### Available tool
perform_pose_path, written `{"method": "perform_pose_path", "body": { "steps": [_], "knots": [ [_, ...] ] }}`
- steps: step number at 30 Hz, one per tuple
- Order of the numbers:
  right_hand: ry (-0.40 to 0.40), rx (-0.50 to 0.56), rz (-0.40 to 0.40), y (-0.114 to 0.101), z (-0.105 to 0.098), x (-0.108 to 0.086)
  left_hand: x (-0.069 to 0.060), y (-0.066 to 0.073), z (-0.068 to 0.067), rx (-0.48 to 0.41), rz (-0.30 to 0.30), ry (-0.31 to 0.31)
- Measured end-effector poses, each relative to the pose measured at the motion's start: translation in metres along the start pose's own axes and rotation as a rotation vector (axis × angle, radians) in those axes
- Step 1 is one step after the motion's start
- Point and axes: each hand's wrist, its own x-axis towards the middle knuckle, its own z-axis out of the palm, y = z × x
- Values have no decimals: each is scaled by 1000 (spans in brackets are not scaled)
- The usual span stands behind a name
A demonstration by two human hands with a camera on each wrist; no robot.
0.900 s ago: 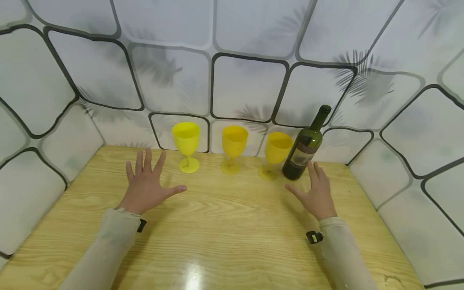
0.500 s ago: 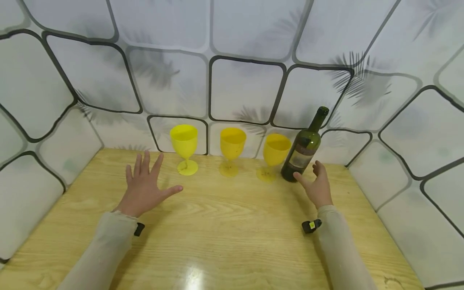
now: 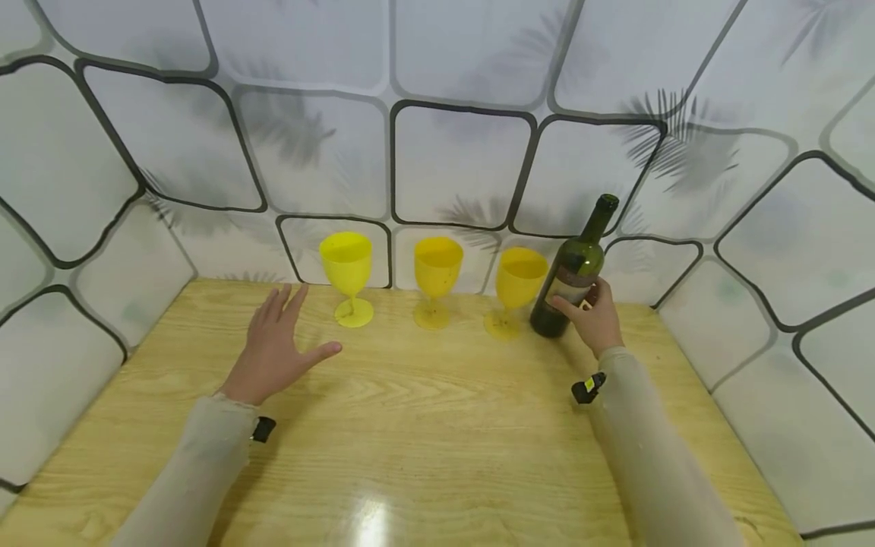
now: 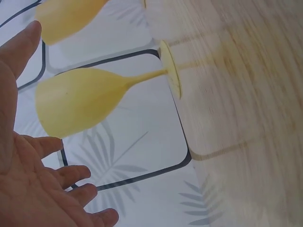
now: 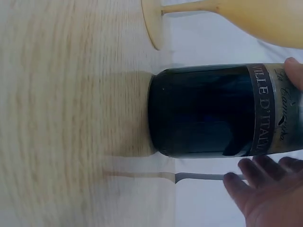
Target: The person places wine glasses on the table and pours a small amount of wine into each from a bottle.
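Observation:
A dark green wine bottle [image 3: 572,270] with a paper label stands on the table in the head view, right of three yellow goblets. My right hand [image 3: 597,317] is around its lower half. In the right wrist view the thumb [image 5: 294,71] lies at the label of the bottle [image 5: 203,111], while the other fingers [image 5: 236,187] sit just off the opposite side. My left hand [image 3: 270,353] hovers with fingers spread, left of the bright yellow goblet [image 3: 347,262], touching nothing. The left wrist view shows its palm [image 4: 28,189] near a goblet [image 4: 83,99].
Two more goblets, the middle one [image 3: 437,266] and the right one [image 3: 519,277], stand in a row along the back wall [image 3: 465,167]. The right goblet is close beside the bottle. Patterned walls enclose the wooden table [image 3: 437,433] at the back and both sides.
My right hand has moved forward and up to the bottle, its thumb now in front of the label. The left hand has barely moved, its fingers slightly closer together. Bottle and goblets stay put.

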Motion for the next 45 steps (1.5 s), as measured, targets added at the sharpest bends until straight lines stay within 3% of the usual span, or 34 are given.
{"method": "perform_pose_path", "body": {
  "steps": [8, 19, 26, 33, 45],
  "knots": [
    [36, -66, 4, -1, 0, -2, 11, 0, 3, -188, -50, -20],
    [30, -149, -9, -3, -9, 1, 57, -3, 13, -490, -91, 93],
    [11, -177, -26, -5, -13, 1, 75, 3, 20, -666, -143, 69],
    [-16, -211, -25, -3, -10, 3, 85, 8, 27, -653, -202, 77],
    [-41, -214, 6, -6, -9, 0, 89, 4, 36, -651, -133, 151]
  ]
}}
